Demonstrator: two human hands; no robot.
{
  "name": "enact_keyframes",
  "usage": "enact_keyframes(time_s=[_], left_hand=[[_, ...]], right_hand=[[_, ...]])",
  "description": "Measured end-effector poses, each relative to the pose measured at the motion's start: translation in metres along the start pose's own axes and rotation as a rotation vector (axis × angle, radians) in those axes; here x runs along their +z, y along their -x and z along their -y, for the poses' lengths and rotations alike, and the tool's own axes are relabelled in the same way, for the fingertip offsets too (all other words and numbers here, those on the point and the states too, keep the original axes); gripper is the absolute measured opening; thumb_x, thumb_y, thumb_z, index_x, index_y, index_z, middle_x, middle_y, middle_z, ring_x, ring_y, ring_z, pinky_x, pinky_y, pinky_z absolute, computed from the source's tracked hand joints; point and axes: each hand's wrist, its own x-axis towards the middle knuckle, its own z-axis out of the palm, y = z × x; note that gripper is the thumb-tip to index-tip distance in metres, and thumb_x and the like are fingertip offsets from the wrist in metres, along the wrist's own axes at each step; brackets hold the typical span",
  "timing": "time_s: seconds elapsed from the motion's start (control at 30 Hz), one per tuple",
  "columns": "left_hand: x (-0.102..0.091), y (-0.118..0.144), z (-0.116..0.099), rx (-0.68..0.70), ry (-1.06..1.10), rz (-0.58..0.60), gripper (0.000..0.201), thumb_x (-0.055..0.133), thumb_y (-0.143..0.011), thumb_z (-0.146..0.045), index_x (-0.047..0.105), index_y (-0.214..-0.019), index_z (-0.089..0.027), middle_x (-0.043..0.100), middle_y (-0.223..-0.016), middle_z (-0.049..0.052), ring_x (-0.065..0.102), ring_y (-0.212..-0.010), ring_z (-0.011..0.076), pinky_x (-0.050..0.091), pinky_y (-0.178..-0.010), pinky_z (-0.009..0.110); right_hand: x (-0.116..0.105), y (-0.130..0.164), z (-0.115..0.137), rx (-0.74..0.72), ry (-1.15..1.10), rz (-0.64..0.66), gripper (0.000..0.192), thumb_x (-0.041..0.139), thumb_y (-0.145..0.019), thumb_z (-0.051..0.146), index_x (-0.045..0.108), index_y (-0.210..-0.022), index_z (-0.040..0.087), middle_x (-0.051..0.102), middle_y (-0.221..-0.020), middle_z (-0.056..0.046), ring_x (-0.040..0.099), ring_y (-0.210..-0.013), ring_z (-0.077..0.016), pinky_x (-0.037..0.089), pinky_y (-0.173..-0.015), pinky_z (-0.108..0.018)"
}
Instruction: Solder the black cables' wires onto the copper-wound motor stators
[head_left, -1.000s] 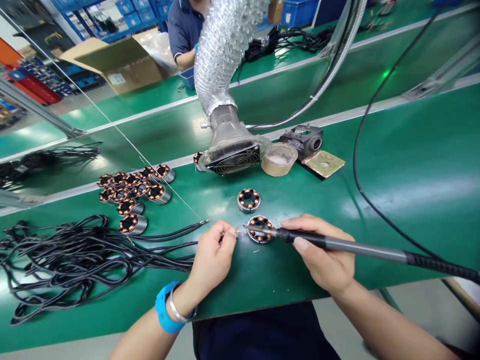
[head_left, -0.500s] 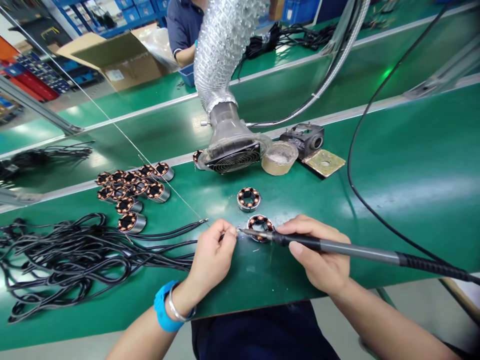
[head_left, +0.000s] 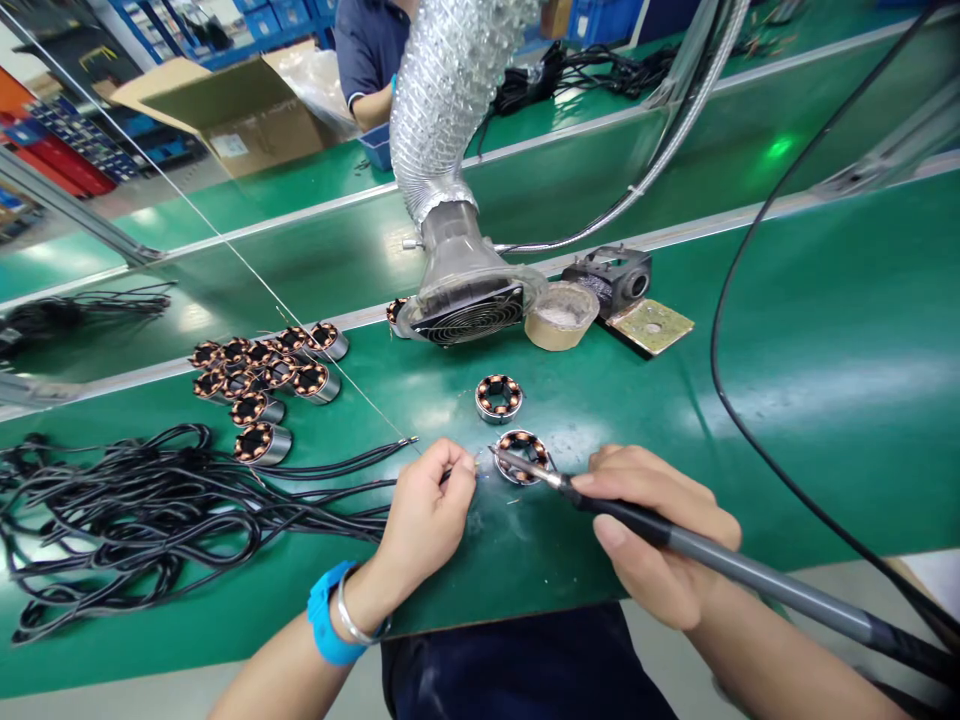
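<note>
My right hand (head_left: 664,530) is closed round the grey and black handle of a soldering iron (head_left: 675,540). The iron's metal tip points left, passing over a copper-wound motor stator (head_left: 523,474) on the bench. My left hand (head_left: 431,500), with a blue band and a silver bangle at its wrist, is pinched just left of that stator. It grips the end of a black cable, with thin wire ends showing faintly at the fingertips. A second stator (head_left: 499,399) lies just behind the first. Several more black cables (head_left: 187,510) lie tangled to the left.
A cluster of stators (head_left: 281,375) stands at the back left. Over the bench hangs a fume extraction hood (head_left: 469,290) on a silver duct. Beside it are a round tan container (head_left: 561,316) and an iron stand (head_left: 611,280). Across the bench a person (head_left: 367,60) sits by a cardboard box (head_left: 240,115).
My right hand has moved right and slightly down, drawing the soldering iron's tip away from my left fingertips. The iron's handle is tilted more steeply. My left hand has hardly moved.
</note>
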Motion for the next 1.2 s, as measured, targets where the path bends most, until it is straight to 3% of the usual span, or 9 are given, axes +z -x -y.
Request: enact_keyframes(time_s=[0.27, 0.43, 0.63, 0.73, 0.8, 0.97, 1.2], left_hand=[[0.000, 0.000, 0.000, 0.005, 0.003, 0.007, 0.026, 0.045, -0.093, -0.032, 0.047, -0.070, -0.019, 0.037, -0.058, -0.006, 0.037, -0.056, 0.0107, 0.029, -0.055, 0.024], [0.000, 0.000, 0.001, 0.004, 0.006, 0.014, 0.026, 0.045, -0.093, -0.033, 0.048, -0.072, -0.019, 0.038, -0.058, -0.006, 0.037, -0.056, 0.0107, 0.029, -0.055, 0.024], [0.000, 0.000, -0.001, -0.002, 0.016, 0.026, 0.027, 0.045, -0.093, -0.034, 0.047, -0.071, -0.019, 0.038, -0.058, -0.007, 0.037, -0.056, 0.0107, 0.029, -0.054, 0.024], [-0.001, -0.001, -0.002, -0.006, 0.030, 0.047, 0.027, 0.044, -0.094, -0.034, 0.047, -0.072, -0.019, 0.038, -0.058, -0.006, 0.037, -0.056, 0.0109, 0.029, -0.055, 0.024], [-0.003, -0.001, -0.002, -0.007, 0.041, 0.059, 0.028, 0.044, -0.095, -0.035, 0.046, -0.072, -0.020, 0.039, -0.059, -0.006, 0.038, -0.057, 0.0111, 0.029, -0.055, 0.024], [-0.006, 0.002, -0.002, 0.030, 0.071, 0.125, 0.033, 0.038, -0.099, -0.039, 0.043, -0.073, -0.020, 0.039, -0.064, -0.005, 0.037, -0.062, 0.0120, 0.029, -0.059, 0.026], [-0.012, 0.004, -0.002, 0.153, 0.016, 0.200, 0.034, 0.031, -0.102, -0.038, 0.038, -0.074, -0.021, 0.041, -0.069, -0.003, 0.038, -0.064, 0.0133, 0.030, -0.062, 0.029]], right_hand=[[-0.001, 0.010, -0.008, 0.011, -0.038, -0.067, 0.035, 0.056, -0.075, 0.010, 0.069, -0.107, 0.016, 0.059, -0.073, -0.004, 0.053, -0.060, -0.0171, 0.042, -0.054, -0.035], [0.000, 0.009, -0.011, -0.015, 0.000, -0.091, 0.036, 0.057, -0.076, 0.010, 0.069, -0.110, 0.016, 0.061, -0.080, -0.006, 0.056, -0.067, -0.0190, 0.044, -0.058, -0.037], [0.004, 0.012, -0.015, 0.009, -0.048, -0.112, 0.040, 0.056, -0.085, 0.013, 0.063, -0.123, 0.019, 0.064, -0.079, -0.004, 0.059, -0.064, -0.0165, 0.048, -0.050, -0.031], [0.007, 0.010, -0.015, 0.063, -0.025, -0.040, 0.043, 0.053, -0.089, 0.007, 0.058, -0.129, 0.022, 0.065, -0.072, 0.001, 0.059, -0.054, -0.0104, 0.050, -0.046, -0.023], [0.010, 0.005, -0.014, 0.049, 0.045, 0.046, 0.039, 0.055, -0.088, 0.004, 0.060, -0.122, 0.022, 0.067, -0.075, 0.002, 0.060, -0.053, -0.0080, 0.051, -0.049, -0.021], [0.024, -0.014, -0.017, -0.099, 0.246, 0.260, 0.022, 0.061, -0.085, 0.003, 0.062, -0.100, 0.019, 0.072, -0.085, -0.004, 0.063, -0.068, -0.0145, 0.053, -0.064, -0.028], [0.035, -0.020, -0.028, -0.279, 0.269, 0.383, 0.023, 0.051, -0.089, 0.003, 0.058, -0.104, 0.019, 0.067, -0.077, -0.004, 0.050, -0.064, -0.0152, 0.047, -0.063, -0.031]])
